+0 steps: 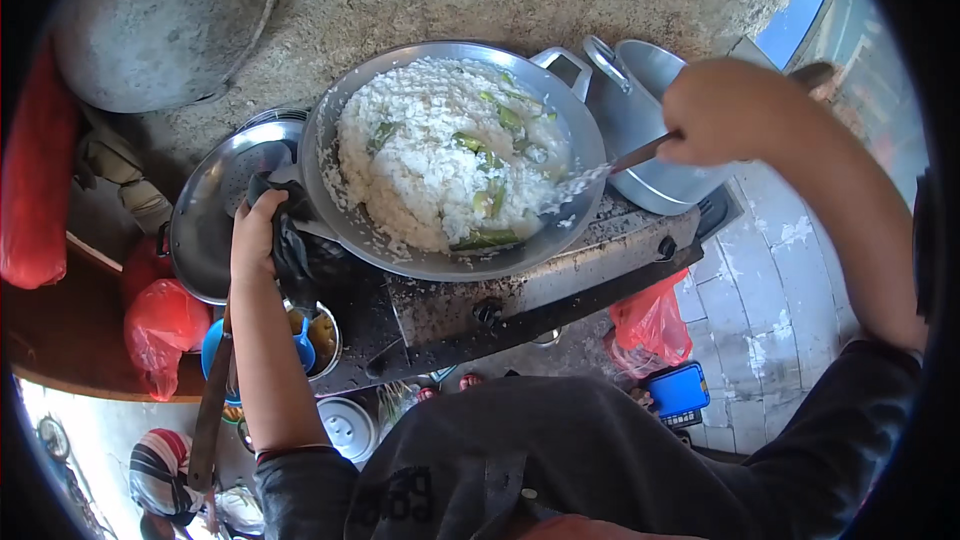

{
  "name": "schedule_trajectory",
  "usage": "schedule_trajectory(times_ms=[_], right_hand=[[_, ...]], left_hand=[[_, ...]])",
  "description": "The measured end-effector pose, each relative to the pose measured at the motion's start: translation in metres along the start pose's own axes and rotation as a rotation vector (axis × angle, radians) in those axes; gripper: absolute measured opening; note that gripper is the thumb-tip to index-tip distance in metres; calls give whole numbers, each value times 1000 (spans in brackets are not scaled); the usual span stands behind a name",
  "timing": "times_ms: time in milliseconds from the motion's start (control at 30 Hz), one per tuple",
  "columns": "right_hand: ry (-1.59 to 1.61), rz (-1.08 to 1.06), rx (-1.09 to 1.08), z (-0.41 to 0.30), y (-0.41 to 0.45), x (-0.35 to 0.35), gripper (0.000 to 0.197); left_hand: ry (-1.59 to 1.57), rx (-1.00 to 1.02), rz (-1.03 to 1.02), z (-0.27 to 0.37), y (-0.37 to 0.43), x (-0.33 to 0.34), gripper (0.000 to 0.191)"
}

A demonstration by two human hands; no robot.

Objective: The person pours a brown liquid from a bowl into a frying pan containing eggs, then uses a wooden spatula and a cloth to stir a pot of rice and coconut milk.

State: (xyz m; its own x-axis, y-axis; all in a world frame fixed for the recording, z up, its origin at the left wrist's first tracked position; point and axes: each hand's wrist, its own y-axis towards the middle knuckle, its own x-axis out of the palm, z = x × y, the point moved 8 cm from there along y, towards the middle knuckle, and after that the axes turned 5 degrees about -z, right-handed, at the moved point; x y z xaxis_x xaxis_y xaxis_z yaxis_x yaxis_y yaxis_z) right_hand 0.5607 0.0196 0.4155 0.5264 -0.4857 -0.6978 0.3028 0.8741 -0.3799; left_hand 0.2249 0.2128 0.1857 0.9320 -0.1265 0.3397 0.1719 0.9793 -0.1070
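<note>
A large metal wok (456,271) full of white rice (420,157) with green leaf pieces (487,239) stands on a gas stove (540,270). My left hand (256,229) grips a dark cloth (289,240) at the wok's left handle. In my right hand (709,116) is the wooden handle of a stirring tool (637,155); its lower end, coated with rice, rests at the right side of the wok and its shape is hidden. The wok's right handle (577,67) is bare.
An aluminium pot (660,180) stands right of the wok. A wide metal pan (199,217) lies at the left, near red plastic bags (165,322) and a bowl (326,337) with a blue ladle. Another person (161,472) is at the lower left.
</note>
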Motion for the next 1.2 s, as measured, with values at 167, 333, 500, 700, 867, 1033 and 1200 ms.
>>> schedule_trajectory(times_ms=[167,333,500,700,867,1033,1200], right_hand=[[56,-77,-148,-57,72,66,31],[109,-29,-111,-75,103,72,27],[178,164,-140,-70,129,71,27],[138,493,-220,-59,128,14,18],[-272,761,-442,-113,71,-39,7],[-290,679,-320,-94,11,-58,8],[-67,510,-81,-19,-13,-51,18]], left_hand=[[-12,-10,-30,-2,3,4,29],[11,-11,-47,2,-1,7,31],[45,10,-8,2,1,3,31],[80,17,-45,3,3,8,31],[80,23,-5,3,2,1,25],[67,11,-6,-1,2,-3,26],[85,-2,8,-1,3,-2,26]])
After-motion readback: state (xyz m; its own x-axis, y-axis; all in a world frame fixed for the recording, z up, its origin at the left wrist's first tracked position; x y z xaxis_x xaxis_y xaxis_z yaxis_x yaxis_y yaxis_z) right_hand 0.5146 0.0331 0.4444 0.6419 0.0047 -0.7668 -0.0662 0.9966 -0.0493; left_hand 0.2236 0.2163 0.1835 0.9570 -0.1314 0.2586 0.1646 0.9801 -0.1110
